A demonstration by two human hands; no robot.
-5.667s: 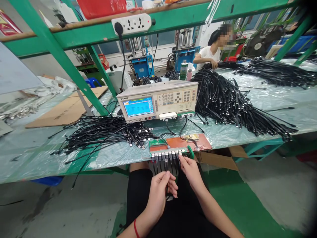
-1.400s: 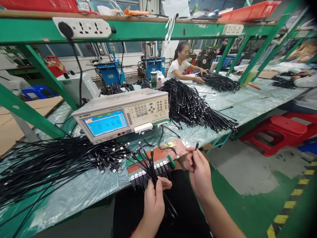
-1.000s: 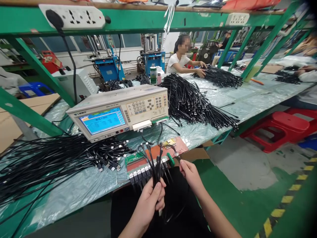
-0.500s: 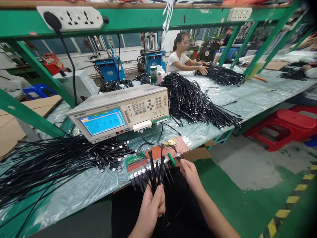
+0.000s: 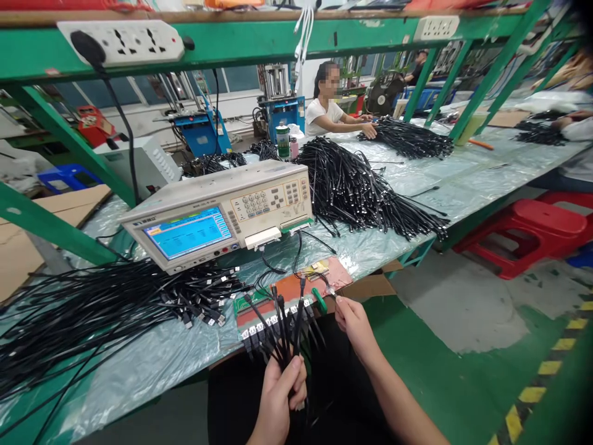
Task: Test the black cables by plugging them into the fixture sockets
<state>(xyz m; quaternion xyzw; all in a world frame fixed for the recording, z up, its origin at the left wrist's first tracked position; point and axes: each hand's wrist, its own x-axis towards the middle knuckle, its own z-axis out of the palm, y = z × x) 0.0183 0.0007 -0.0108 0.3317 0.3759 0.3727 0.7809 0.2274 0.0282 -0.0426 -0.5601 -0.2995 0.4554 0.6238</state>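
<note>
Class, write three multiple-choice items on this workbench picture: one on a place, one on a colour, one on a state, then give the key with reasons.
1. Where is the tester?
A. on the bench
B. on the floor
C. on the red stool

2. What colour is the stool?
A. blue
B. red
C. yellow

3. What is the left hand doing?
A. resting flat on the bench
B. hanging open
C. gripping a cable bundle

Key: 1 A, it stands on the plastic-covered bench between two cable piles. 2 B, its seat and legs are red. 3 C, its fingers close around the bundle; the right hand pinches a connector at the fixture.
</note>
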